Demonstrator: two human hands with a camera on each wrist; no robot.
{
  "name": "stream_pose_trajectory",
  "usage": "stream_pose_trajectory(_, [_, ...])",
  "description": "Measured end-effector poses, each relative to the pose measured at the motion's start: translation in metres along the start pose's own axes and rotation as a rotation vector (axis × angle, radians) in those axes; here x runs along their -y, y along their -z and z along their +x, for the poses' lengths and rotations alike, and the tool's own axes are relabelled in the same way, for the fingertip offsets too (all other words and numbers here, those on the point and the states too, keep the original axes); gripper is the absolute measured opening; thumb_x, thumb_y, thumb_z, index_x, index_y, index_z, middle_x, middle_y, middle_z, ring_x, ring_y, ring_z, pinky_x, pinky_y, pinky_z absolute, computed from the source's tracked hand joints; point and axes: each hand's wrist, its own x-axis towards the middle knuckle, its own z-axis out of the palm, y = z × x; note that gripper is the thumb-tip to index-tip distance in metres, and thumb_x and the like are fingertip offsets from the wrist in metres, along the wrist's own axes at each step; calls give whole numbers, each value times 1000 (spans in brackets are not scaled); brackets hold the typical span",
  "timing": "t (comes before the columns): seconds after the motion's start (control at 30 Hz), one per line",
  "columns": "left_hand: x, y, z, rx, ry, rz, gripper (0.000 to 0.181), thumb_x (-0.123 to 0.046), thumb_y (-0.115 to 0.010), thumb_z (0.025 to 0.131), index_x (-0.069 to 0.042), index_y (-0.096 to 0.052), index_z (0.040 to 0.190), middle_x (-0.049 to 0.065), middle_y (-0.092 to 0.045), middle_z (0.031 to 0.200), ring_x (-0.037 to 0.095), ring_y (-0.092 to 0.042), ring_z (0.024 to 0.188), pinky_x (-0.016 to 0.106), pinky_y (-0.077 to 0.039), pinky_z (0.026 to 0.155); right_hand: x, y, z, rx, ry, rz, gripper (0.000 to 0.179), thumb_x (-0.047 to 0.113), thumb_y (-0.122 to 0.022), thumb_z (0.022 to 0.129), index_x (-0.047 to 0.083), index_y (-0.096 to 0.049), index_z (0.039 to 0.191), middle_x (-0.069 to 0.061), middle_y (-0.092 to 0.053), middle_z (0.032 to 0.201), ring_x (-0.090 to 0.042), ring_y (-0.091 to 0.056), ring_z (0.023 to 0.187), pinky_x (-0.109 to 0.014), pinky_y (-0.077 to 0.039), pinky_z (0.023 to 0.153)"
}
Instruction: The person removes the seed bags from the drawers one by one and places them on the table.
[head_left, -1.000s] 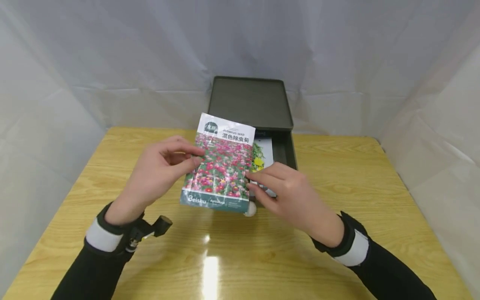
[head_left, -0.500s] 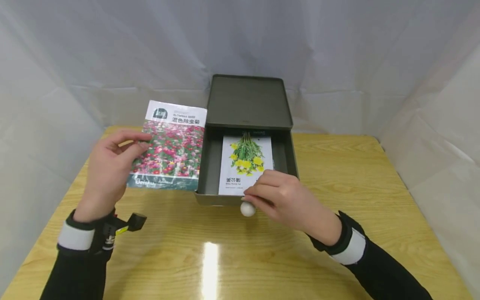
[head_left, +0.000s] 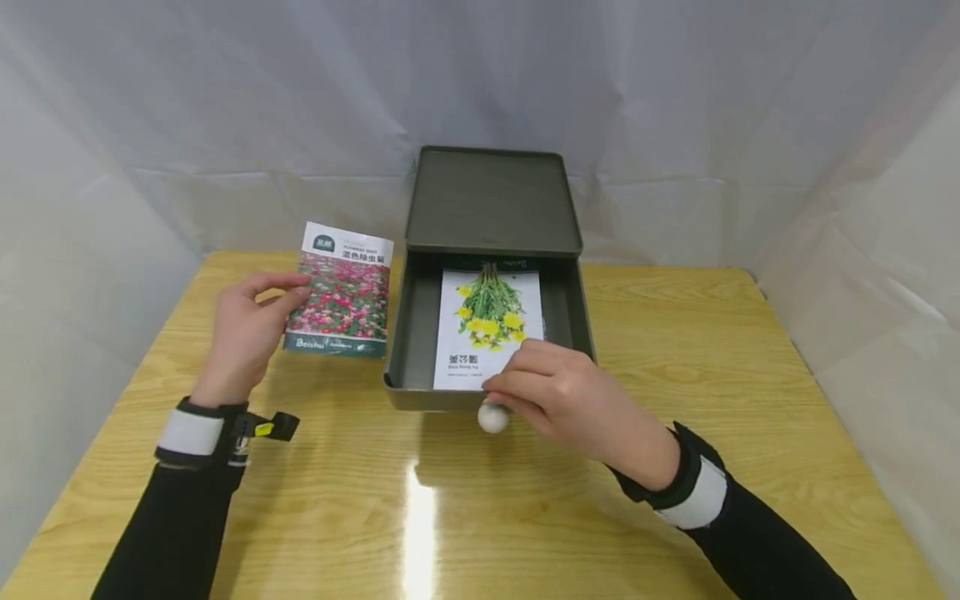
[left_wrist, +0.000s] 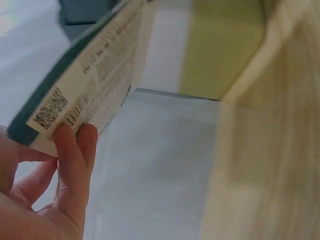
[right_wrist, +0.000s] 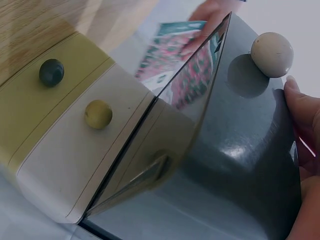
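My left hand (head_left: pixel 247 329) pinches the left edge of a flower seed packet (head_left: pixel 345 300) with pink and red flowers, held up left of the drawer. In the left wrist view, fingers and thumb grip the packet's lower edge (left_wrist: pixel 85 100), its printed back showing. My right hand (head_left: pixel 577 396) holds the front wall of the pulled-out dark grey drawer (head_left: pixel 412 400), beside its white round knob (head_left: pixel 492 418). Inside the drawer lies a second seed packet (head_left: pixel 465 325), white with yellow flowers, its lettering upside down. My right fingers partly cover its near corner.
The drawer's cabinet has a dark flat top (head_left: pixel 495 200) and stands at the back of the wooden table (head_left: pixel 675 350). Below the grey drawer are a white drawer (right_wrist: pixel 70 150) and an olive drawer (right_wrist: pixel 30 95), each with a round knob. White sheets (head_left: pixel 262 108) surround the table.
My left hand has carried the pink flower packet from over the drawer to its left, then drawn it lower and farther off. The yellow flower packet is uncovered. My right hand stays at the drawer front.
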Motion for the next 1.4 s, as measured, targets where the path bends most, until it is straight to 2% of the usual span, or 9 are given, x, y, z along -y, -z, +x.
stream_pose_trajectory(0.2, [22, -14, 22, 30, 3, 86, 38, -38, -59, 88, -10, -64, 113, 3, -55, 117, 10, -56, 79, 21, -37, 49, 0, 0, -1, -1, -1, -2, 10, 18, -63, 86, 10, -69, 89, 5, -60, 85, -5, -47, 77, -16, -40, 67])
stream_pose_trajectory(0.3, [32, -21, 31, 45, 23, 122, 37, -37, -58, 89, -10, -64, 113, 5, -57, 115, 11, -54, 75, 22, -38, 48, 0, -1, -1, -5, 0, 1, 10, 18, -63, 86, 10, -69, 89, 6, -60, 84, -5, -47, 76, -16, -39, 66])
stream_pose_trajectory(0.53, [53, -39, 46, 83, 66, 165, 29, -29, -59, 89, -9, -65, 110, 8, -56, 108, 17, -54, 81, 23, -45, 57, 0, -1, -1, -8, -5, 1, 10, 19, -63, 87, 10, -69, 89, 5, -59, 84, -5, -46, 75, -16, -39, 65])
stream_pose_trajectory(0.67, [58, -46, 48, 93, 81, 234, 35, -34, -56, 91, -7, -63, 111, 10, -56, 104, 20, -53, 84, 28, -45, 63, 1, 0, -2, -4, -13, -3, 10, 19, -63, 86, 11, -69, 89, 6, -59, 84, -5, -46, 75, -16, -39, 65])
stream_pose_trajectory(0.77, [55, -47, 43, 134, 58, 330, 44, -42, -51, 92, -6, -60, 114, 12, -58, 105, 22, -53, 86, 34, -44, 68, 1, 0, -3, -1, -20, -4, 10, 19, -63, 86, 11, -69, 89, 6, -59, 84, -4, -46, 75, -16, -39, 65])
stream_pose_trajectory(0.97, [43, -47, 32, 287, -65, 555, 48, -43, -45, 94, -3, -57, 117, 17, -60, 108, 29, -57, 92, 44, -46, 76, 1, 0, -3, -3, -16, -2, 10, 19, -64, 86, 11, -69, 89, 6, -59, 83, -4, -46, 75, -16, -39, 65])
stream_pose_trajectory(1.17, [33, -50, 28, 392, -65, 678, 53, -48, -41, 94, -4, -54, 121, 18, -60, 110, 30, -57, 90, 43, -46, 73, 0, 0, 0, -18, -6, 10, 9, 18, -64, 86, 11, -68, 87, 5, -60, 83, -5, -47, 75, -16, -39, 65])
stream_pose_trajectory(1.3, [21, -47, 22, 363, -73, 728, 60, -52, -39, 93, -3, -50, 126, 19, -59, 111, 28, -57, 84, 40, -47, 63, 1, 2, 2, -28, 4, 4, 9, 18, -63, 86, 10, -68, 87, 5, -60, 83, -6, -48, 76, -17, -40, 66])
stream_pose_trajectory(1.4, [0, -44, 15, 276, -155, 717, 61, -53, -41, 92, -3, -50, 125, 18, -58, 114, 29, -58, 87, 42, -48, 63, -1, 7, 4, -45, -5, -30, 9, 17, -63, 86, 10, -68, 87, 3, -61, 82, -8, -49, 75, -19, -41, 65])
